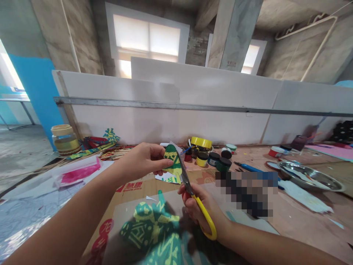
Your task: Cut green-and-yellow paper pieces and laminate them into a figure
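Between its thumb and fingers, my left hand (149, 159) pinches a green and yellow painted paper piece (173, 162). My right hand (202, 208) grips yellow-handled scissors (206, 217), whose blades point up and lie along the right edge of that piece. Below both hands, larger green and yellow painted cut shapes (154, 232) rest on a pale sheet (124, 209) over printed cardboard. A small white scrap (150, 198) lies just above these shapes. Another patterned paper bit (169, 178) sits under the held piece.
Paint jars (202, 159) and a yellow tape roll (201, 142) stand behind my hands. On the right are a metal dish (335, 183), a blue-handled tool (248, 168) and a white cloth (306, 195). A glass jar (64, 141), thin sticks and a pink-painted sheet (79, 172) are left.
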### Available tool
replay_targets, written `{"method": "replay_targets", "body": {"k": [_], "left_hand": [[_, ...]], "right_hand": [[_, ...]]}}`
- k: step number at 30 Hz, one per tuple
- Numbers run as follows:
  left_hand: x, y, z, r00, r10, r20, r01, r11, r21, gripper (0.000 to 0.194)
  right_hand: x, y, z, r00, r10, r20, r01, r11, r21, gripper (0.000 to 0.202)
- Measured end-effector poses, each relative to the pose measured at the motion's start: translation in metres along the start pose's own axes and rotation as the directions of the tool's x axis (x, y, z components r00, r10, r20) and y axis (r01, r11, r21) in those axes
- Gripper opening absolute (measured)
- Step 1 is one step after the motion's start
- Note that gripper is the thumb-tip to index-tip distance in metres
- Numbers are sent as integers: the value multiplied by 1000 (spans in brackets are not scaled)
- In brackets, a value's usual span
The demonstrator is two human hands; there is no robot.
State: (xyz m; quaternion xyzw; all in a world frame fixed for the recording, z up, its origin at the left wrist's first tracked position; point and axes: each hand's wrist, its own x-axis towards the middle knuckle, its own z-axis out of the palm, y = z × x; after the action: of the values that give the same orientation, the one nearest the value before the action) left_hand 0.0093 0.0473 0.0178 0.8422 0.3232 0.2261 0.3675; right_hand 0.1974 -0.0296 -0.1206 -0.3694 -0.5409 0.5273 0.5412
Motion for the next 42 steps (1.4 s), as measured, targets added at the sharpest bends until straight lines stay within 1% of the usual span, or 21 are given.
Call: {"method": "replay_targets", "body": {"k": [3,7,9,12,15,18,21,28,32,36,42], "left_hand": [[1,1,1,1000,6,-4,-6,1000,2,33],[1,4,2,996,24,-81,-26,1000,-15,38],[1,6,3,995,29,-96,-30,999,-13,39],[0,7,4,997,38,-72,-35,998,45,40],[0,6,7,998,52,-19,-50,993,110,37],[0,5,11,997,69,19,-71,980,188,37],[0,6,13,998,64,23,-67,973,220,39],[0,7,13,998,44,54,-53,982,183,38],[1,5,14,998,46,50,-55,980,194,40],[1,5,14,998,47,49,-56,977,208,40],[1,6,14,997,50,51,-59,980,191,38]], "right_hand": [[1,1,-1,1000,-9,-7,8,1000,-21,61],[2,6,-3,999,-43,16,43,998,-47,61],[2,8,-5,998,-59,32,60,997,-47,60],[1,10,-7,993,-108,41,112,988,-103,59],[1,10,-9,985,-156,74,167,972,-167,57],[1,12,-10,977,-191,91,204,963,-175,53],[2,11,-10,977,-193,86,205,966,-158,51],[0,8,-8,973,-212,87,225,958,-178,56],[-1,10,-9,977,-197,81,207,968,-144,57],[-1,9,-7,982,-182,52,187,973,-132,57],[-1,7,-6,986,-163,42,167,978,-122,59]]}}
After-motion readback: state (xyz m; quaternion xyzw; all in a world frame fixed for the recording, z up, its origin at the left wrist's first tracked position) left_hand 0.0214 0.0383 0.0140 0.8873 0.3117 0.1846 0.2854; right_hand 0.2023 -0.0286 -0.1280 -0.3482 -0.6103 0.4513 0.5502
